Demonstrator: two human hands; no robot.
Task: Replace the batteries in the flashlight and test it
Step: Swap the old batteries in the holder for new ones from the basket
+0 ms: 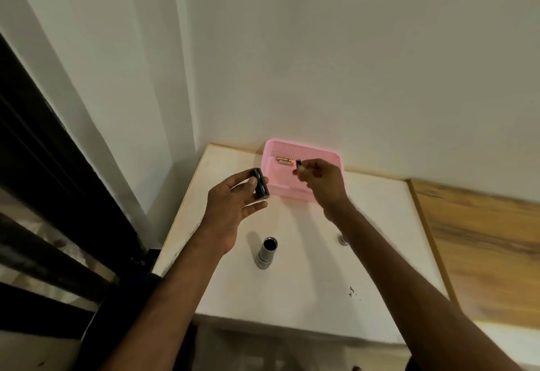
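Observation:
A silver flashlight body (265, 253) stands upright on the white table (306, 283), its open dark end facing up. My left hand (233, 198) holds a black battery holder (261, 183) above the table, left of the pink tray (292, 191). Over that tray my right hand (324, 180) pinches a small battery (298, 166) between its fingertips. Gold-coloured batteries (285, 160) lie inside the tray. A small silver cap (343, 241) rests on the table, partly hidden by my right forearm.
The table sits in a corner against white walls. A wooden surface (482, 239) adjoins it on the right. Dark railing bars (43, 166) run along the left. Small dark specks (351, 291) mark the tabletop near the front.

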